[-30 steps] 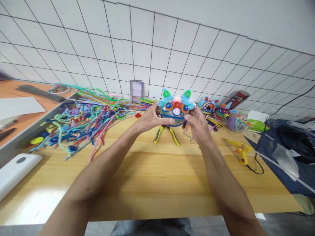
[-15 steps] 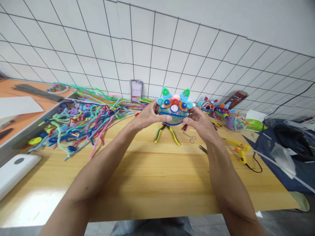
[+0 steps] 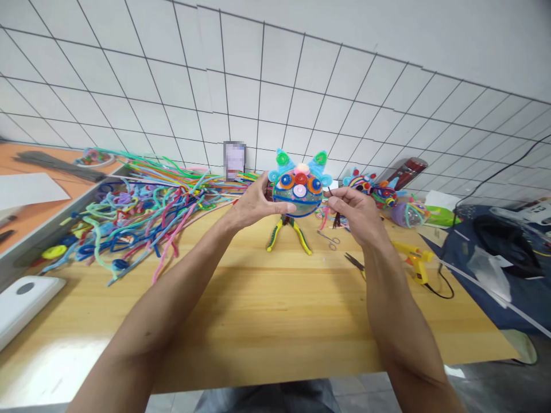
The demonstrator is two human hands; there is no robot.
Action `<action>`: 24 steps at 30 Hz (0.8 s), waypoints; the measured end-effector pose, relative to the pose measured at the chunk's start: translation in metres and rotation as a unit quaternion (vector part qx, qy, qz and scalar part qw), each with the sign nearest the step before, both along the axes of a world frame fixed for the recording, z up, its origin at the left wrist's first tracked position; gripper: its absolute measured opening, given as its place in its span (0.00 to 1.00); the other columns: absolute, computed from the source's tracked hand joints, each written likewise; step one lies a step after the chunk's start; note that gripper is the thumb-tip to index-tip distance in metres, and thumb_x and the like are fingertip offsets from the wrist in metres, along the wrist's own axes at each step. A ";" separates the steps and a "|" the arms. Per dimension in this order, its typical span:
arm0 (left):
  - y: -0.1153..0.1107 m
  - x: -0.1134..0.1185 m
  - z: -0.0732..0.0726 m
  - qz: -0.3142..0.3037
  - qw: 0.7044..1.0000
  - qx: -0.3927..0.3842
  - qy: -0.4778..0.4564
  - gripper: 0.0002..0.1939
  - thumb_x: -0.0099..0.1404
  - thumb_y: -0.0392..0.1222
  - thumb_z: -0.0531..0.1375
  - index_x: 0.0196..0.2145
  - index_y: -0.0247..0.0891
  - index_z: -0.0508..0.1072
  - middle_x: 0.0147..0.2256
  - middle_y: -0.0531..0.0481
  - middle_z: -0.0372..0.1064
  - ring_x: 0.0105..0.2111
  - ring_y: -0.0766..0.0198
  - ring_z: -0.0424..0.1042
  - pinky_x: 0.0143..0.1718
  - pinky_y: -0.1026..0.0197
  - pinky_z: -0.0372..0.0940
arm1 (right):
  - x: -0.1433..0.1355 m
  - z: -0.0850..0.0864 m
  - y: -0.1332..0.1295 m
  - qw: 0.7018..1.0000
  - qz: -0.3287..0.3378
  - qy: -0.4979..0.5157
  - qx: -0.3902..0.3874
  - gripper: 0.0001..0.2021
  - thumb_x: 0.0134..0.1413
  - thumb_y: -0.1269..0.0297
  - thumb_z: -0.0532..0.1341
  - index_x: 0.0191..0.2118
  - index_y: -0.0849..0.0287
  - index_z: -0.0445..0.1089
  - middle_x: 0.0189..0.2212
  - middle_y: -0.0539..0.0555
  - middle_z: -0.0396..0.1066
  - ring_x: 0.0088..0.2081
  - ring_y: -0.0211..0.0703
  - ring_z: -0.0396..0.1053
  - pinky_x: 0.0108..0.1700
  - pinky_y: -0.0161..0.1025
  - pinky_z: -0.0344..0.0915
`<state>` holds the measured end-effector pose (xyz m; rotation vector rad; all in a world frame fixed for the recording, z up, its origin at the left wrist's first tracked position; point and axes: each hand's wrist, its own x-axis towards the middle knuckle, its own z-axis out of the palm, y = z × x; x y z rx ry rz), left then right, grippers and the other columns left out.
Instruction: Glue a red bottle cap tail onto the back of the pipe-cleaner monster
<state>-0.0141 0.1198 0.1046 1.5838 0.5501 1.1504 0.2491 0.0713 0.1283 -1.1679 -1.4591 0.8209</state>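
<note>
A round animal head (image 3: 297,192) made of coiled pipe cleaners on a clear ball is held up above the table. It has blue ears with green coils, orange-and-blue eyes and a red nose. My left hand (image 3: 258,203) grips its left side, the thumb lying across the lower front. Beside its right side, my right hand (image 3: 355,209) has thumb and fingers pinched on dark tassel-like strands (image 3: 337,219) that hang below the fingertips. Below the head lie yellow-and-green-handled pliers (image 3: 288,235), their jaws hidden. Small scissors (image 3: 329,240) lie nearer my right hand.
Tangled pipe cleaners (image 3: 129,223) fill the left side. A phone (image 3: 235,160) leans on the wall. At right are a yellow glue gun (image 3: 415,261), dark-tipped pliers (image 3: 355,263), finished colourful heads (image 3: 385,194) and a red flask (image 3: 411,172). A white device (image 3: 30,310) sits front left.
My right hand has come off the head's right side and moved slightly right, now pinching dark strands. My left hand still holds the head. The whole view has shifted slightly.
</note>
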 end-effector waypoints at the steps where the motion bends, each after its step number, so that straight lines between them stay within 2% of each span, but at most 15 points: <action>1: -0.001 0.000 0.001 0.013 1.000 0.006 0.008 0.39 0.49 0.51 0.82 0.52 0.40 0.69 0.50 0.46 0.77 0.48 0.55 0.79 0.48 0.56 0.76 | 0.000 0.001 -0.001 1.000 -0.001 -0.002 0.002 0.13 0.50 0.53 0.75 0.37 0.54 0.81 0.28 0.49 0.75 0.27 0.38 0.68 0.27 0.36 0.66; 3: -0.003 0.000 0.004 0.043 0.999 0.016 0.024 0.39 0.46 0.53 0.83 0.48 0.40 0.68 0.46 0.48 0.77 0.43 0.58 0.79 0.42 0.59 0.75 | 0.000 0.004 -0.003 1.000 -0.002 -0.005 0.004 0.13 0.50 0.52 0.75 0.36 0.54 0.81 0.28 0.49 0.74 0.27 0.38 0.68 0.26 0.36 0.66; 5: -0.005 0.000 0.007 0.067 0.997 0.022 0.031 0.39 0.46 0.54 0.83 0.46 0.40 0.68 0.45 0.50 0.76 0.40 0.59 0.78 0.40 0.59 0.75 | 0.001 0.006 -0.005 1.000 0.010 -0.013 -0.010 0.14 0.51 0.51 0.75 0.37 0.54 0.81 0.26 0.49 0.74 0.25 0.38 0.67 0.26 0.37 0.66; 11: -0.006 0.001 0.005 0.089 0.995 0.032 0.017 0.41 0.46 0.56 0.82 0.49 0.40 0.68 0.47 0.47 0.77 0.47 0.55 0.78 0.46 0.57 0.74 | 0.006 0.009 -0.008 0.996 0.072 -0.050 -0.037 0.19 0.53 0.45 0.74 0.39 0.55 0.80 0.27 0.51 0.77 0.26 0.42 0.71 0.31 0.42 0.71; 16: -0.005 0.002 0.003 0.097 0.993 0.056 0.033 0.39 0.47 0.56 0.82 0.48 0.40 0.68 0.45 0.49 0.76 0.45 0.57 0.77 0.43 0.60 0.72 | 0.010 0.003 -0.002 0.996 0.076 -0.037 -0.036 0.24 0.49 0.44 0.77 0.45 0.54 0.78 0.33 0.50 0.76 0.28 0.41 0.70 0.30 0.41 0.71; 17: -0.006 0.002 0.003 0.092 0.994 0.055 0.032 0.39 0.47 0.56 0.82 0.48 0.40 0.68 0.45 0.49 0.76 0.44 0.57 0.77 0.42 0.60 0.72 | 0.011 0.001 0.000 0.997 0.072 -0.035 -0.025 0.26 0.47 0.44 0.78 0.47 0.53 0.78 0.36 0.51 0.77 0.32 0.43 0.73 0.33 0.42 0.74; 19: -0.008 0.003 0.004 0.082 0.995 0.049 0.033 0.40 0.47 0.56 0.82 0.49 0.40 0.68 0.45 0.49 0.76 0.43 0.58 0.77 0.41 0.60 0.72 | 0.009 -0.003 0.004 0.997 0.067 -0.035 0.009 0.31 0.44 0.44 0.80 0.51 0.52 0.76 0.47 0.55 0.79 0.46 0.50 0.77 0.48 0.48 0.78; 21: -0.010 0.005 0.005 0.081 0.995 0.049 0.040 0.40 0.46 0.57 0.82 0.48 0.40 0.68 0.45 0.49 0.76 0.43 0.58 0.76 0.42 0.59 0.72 | 0.006 -0.007 0.008 0.995 0.079 -0.035 0.043 0.37 0.42 0.43 0.81 0.57 0.49 0.73 0.59 0.57 0.76 0.59 0.55 0.74 0.62 0.54 0.73; 24: -0.014 0.010 0.003 0.092 0.993 0.064 0.047 0.39 0.47 0.57 0.82 0.49 0.40 0.69 0.47 0.47 0.76 0.47 0.56 0.75 0.47 0.57 0.71 | -0.004 -0.011 0.008 0.990 0.122 -0.035 0.068 0.47 0.38 0.42 0.82 0.64 0.48 0.68 0.67 0.59 0.70 0.67 0.59 0.69 0.70 0.56 0.66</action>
